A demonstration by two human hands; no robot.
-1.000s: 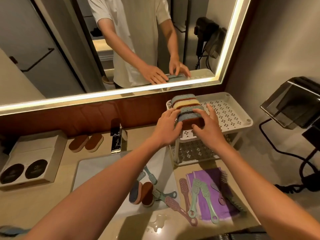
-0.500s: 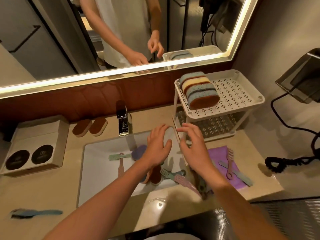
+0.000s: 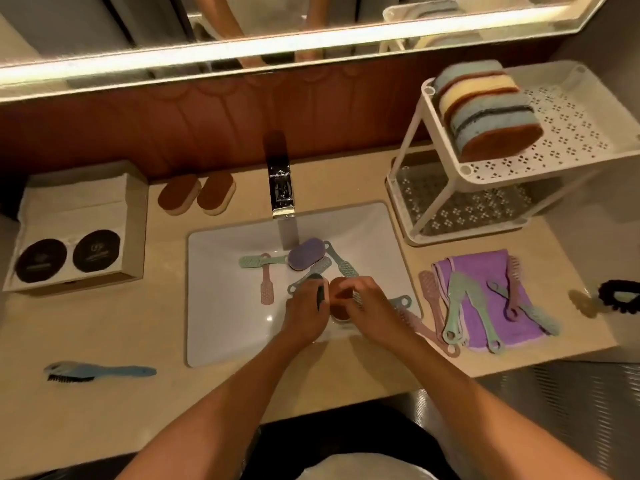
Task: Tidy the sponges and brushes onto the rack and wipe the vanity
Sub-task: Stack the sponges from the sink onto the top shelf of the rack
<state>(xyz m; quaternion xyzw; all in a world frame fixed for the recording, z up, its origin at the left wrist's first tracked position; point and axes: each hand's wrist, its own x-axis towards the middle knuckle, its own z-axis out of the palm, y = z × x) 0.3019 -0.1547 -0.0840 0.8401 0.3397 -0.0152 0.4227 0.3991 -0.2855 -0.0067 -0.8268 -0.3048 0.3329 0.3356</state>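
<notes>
Both my hands are down in the white sink (image 3: 221, 306). My left hand (image 3: 306, 313) is closed around a dark-edged sponge (image 3: 321, 294). Beside it my right hand (image 3: 369, 304) grips a brown-faced sponge (image 3: 337, 306). A purple sponge (image 3: 307, 253) and several green and pink brushes (image 3: 266, 282) lie loose in the basin. The white two-tier rack (image 3: 568, 133) at the right carries three sponges (image 3: 485, 112) standing on edge on its top shelf. More brushes (image 3: 457, 306) rest on and beside a purple cloth (image 3: 478, 271).
Two brown sponges (image 3: 197, 195) lie behind the sink, left of the chrome faucet (image 3: 281, 188). A box with two dark round lids (image 3: 69, 233) stands at the left. A blue brush (image 3: 97, 372) lies near the front left edge. A black cord (image 3: 620, 296) coils at the far right.
My hands left the sponges on the rack's top shelf, came down over the vanity and reached into the sink, closing on two sponges there. The view tilted downward.
</notes>
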